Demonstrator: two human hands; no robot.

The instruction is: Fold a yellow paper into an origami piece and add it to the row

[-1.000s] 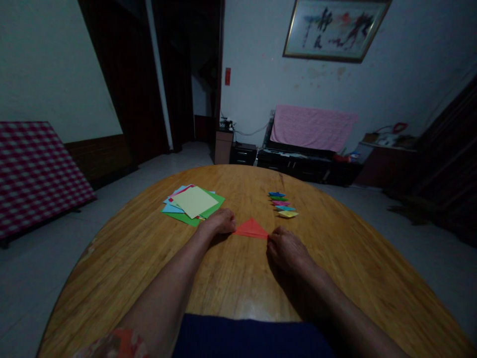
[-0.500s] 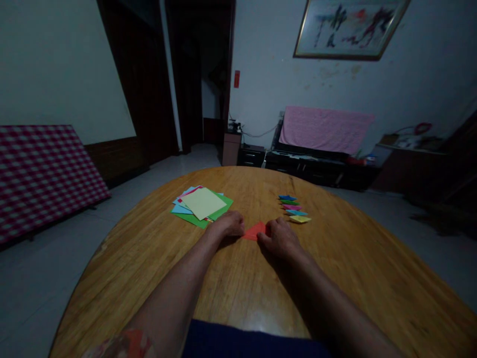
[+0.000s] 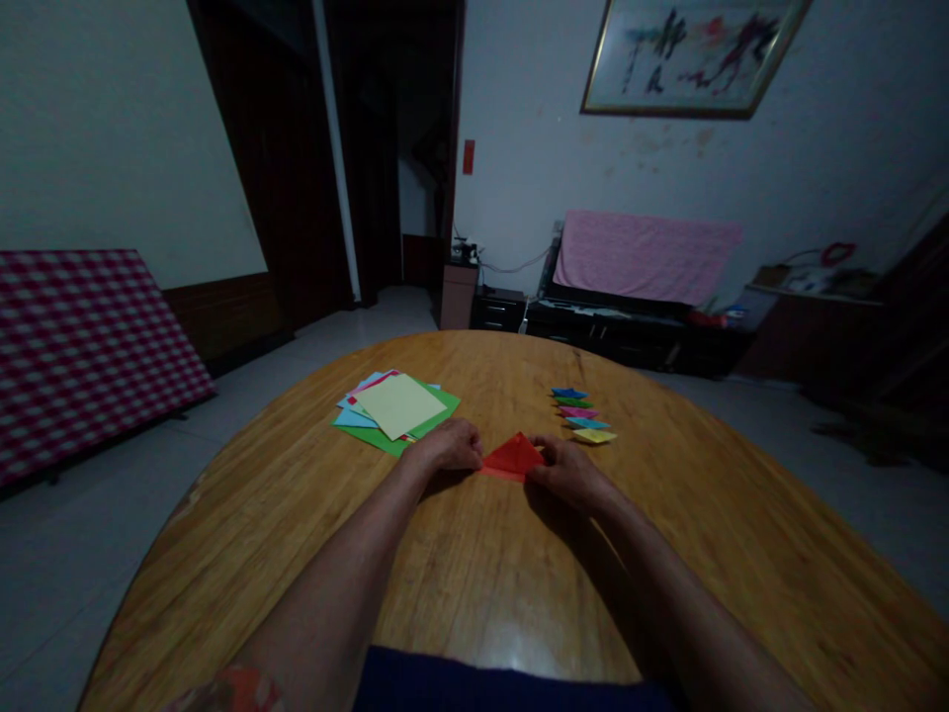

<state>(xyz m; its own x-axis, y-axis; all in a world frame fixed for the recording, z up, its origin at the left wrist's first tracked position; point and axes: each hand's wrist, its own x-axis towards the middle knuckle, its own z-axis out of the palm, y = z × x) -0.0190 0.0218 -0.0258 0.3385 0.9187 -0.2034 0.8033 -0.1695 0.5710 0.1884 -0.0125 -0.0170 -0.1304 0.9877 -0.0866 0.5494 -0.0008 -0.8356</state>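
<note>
A red paper triangle [image 3: 513, 458] lies folded on the wooden table [image 3: 689, 514], its point facing away from me. My left hand [image 3: 450, 445] holds its left corner, and my right hand [image 3: 567, 473] pinches its right side, covering part of that edge. To the left, a loose stack of coloured paper sheets [image 3: 392, 410] has a pale yellow sheet [image 3: 398, 405] on top of green and blue ones. A row of small folded paper pieces [image 3: 582, 410] in several colours lies to the right, apart from both hands.
The oval table's rim curves around the work area. A checked cloth board [image 3: 81, 366] leans at the left, and a dark low cabinet [image 3: 615, 336] with a pink towel [image 3: 645, 257] stands beyond the table. A dark doorway [image 3: 400, 148] is at the back.
My right hand has moved back right after covering much of the red paper. The paper now stands as a narrower, taller triangle than a second ago, and the view has shifted slightly.
</note>
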